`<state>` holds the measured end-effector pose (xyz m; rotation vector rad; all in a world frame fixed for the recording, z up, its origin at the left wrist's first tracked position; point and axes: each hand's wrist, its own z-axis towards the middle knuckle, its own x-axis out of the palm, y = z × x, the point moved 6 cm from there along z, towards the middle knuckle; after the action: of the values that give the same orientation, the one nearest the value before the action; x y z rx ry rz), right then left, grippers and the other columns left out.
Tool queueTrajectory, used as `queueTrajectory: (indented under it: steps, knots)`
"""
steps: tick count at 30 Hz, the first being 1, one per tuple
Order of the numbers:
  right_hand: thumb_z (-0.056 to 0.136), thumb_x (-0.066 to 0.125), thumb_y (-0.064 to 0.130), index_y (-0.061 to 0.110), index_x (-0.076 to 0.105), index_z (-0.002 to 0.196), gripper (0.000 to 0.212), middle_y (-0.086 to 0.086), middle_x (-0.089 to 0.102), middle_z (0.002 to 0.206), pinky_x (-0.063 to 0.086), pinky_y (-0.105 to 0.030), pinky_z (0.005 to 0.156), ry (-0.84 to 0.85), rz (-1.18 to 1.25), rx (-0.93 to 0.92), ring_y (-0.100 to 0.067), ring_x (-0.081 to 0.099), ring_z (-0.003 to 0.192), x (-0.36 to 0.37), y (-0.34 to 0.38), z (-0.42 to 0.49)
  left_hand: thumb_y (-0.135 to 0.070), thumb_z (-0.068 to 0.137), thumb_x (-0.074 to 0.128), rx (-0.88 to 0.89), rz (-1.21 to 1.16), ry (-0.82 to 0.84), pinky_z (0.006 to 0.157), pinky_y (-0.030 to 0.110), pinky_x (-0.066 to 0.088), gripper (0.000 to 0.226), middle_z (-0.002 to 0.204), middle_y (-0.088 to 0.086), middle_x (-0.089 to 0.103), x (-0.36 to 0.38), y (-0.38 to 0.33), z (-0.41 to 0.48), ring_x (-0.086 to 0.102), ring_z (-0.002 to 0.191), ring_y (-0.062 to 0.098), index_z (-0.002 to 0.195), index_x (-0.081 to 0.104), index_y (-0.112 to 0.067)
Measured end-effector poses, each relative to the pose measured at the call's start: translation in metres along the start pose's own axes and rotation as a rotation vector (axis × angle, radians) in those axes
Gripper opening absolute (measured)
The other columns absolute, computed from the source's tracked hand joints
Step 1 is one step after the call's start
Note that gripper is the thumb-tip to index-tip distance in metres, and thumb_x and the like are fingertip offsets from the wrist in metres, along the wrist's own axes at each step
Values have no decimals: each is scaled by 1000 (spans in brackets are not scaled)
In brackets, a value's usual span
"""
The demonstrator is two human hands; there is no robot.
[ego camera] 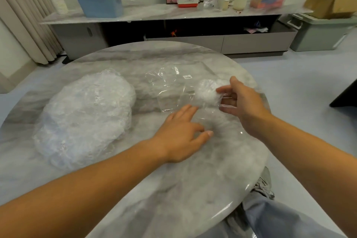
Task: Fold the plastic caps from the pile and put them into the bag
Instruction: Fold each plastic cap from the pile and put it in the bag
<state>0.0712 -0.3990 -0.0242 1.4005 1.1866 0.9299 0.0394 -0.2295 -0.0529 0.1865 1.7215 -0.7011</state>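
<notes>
— White crinkled plastic right at the fingertips! The right hand has its fingers spread and nearly straight. They touch a bunched cap, and I'd call that pushing rather than pinching.
— And the left hand?
— Flat, fingers straight. It appears to press down the near edge of the clear bag, just short of the right fingertips. It grips nothing.
— So where exactly is that cap?
— Just beyond the right fingertips, at the bag's mouth or barely inside. The film is too clear to tell which.
— Anything else in the bag?
— I can't make out another cap. Past the wad the bag lies flat and glossy, with a small white label farther out.
— How much work is left, then?
— Plenty, by my reckoning. Out to the side of the left fingers, well apart from them, the pile sits as a big loose heap on the marble table. With one cap at the bag and the whole heap not yet folded, it looks like early days.
</notes>
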Motion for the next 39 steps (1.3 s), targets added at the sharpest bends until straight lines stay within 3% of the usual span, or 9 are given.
queueTrajectory:
  steps: [3, 9, 14, 19, 22, 25, 31, 35, 39]
  knots:
    - [107, 39, 45, 11, 72, 90, 51, -1, 70, 91, 53, -47, 96, 29, -66, 54, -17, 64, 86, 0, -22, -1, -63, 101, 23, 24, 68, 45, 122, 36, -11, 59, 169, 4, -10, 15, -2, 4, -21, 152, 14, 124, 68, -34]
    - [107, 37, 47, 7, 71, 82, 59, -15, 72, 101, 59, -37, 78, -28, -70, 92, -24, 68, 86, -24, -49, -4, -72, 94, 14, -26, 158, -12, 121, 36, -13, 72, 167, 6, -16, 26, 5, 9, -23, 152, 16, 127, 63, -30]
    - [106, 35, 51, 2, 73, 86, 65, -13, 73, 102, 57, -35, 85, 24, -120, 79, -27, 69, 95, -27, -58, -1, -75, 92, 8, -108, 271, 8, 124, 45, -9, 85, 165, 8, -24, 32, 12, 15, -26, 151, 21, 157, 28, -24]
    - [105, 31, 57, 9, 77, 82, 70, -6, 75, 95, 55, -38, 93, 79, -251, -27, -24, 69, 96, -28, -62, 0, -80, 86, 7, -164, 206, -6, 125, 44, -5, 98, 166, 3, -23, 31, 18, 16, -24, 151, 16, 161, -6, -17]
    - [105, 26, 57, 8, 78, 88, 74, -5, 75, 99, 53, -31, 93, 139, -243, -18, -19, 69, 100, -27, -61, -2, -81, 85, 9, -157, 99, -19, 126, 46, -3, 99, 166, -3, -22, 24, 17, 16, -23, 151, 11, 159, -14, -21]
    - [102, 23, 64, 14, 81, 89, 78, -3, 77, 100, 53, -34, 98, 184, -209, 35, -19, 70, 101, -22, -60, -1, -81, 86, 13, -140, 9, -36, 125, 49, -2, 97, 166, -8, -21, 17, 13, 13, -20, 151, 8, 159, -15, -24]
    - [96, 23, 76, 4, 69, 116, 88, -16, 67, 122, 52, -48, 104, 238, 12, 288, -32, 64, 115, 2, -56, 4, -79, 87, 16, -105, -54, -40, 124, 54, 1, 95, 166, -11, -18, 14, 3, 5, -16, 152, 5, 159, -14, -26]
    - [91, 27, 82, -1, 55, 133, 98, -16, 57, 134, 51, -40, 99, 259, 277, 405, -30, 57, 121, 19, -56, 7, -78, 89, 16, -93, -48, -10, 125, 53, 1, 92, 166, -12, -18, 20, 2, -3, -17, 151, 4, 159, -14, -26]
    - [85, 40, 86, -1, 50, 138, 103, -26, 44, 146, 42, -43, 111, 182, 603, 473, -37, 49, 131, 33, -59, 14, -79, 86, 13, -90, -35, 1, 125, 53, -1, 93, 167, -12, -17, 24, 3, -8, -17, 151, 4, 159, -11, -26]
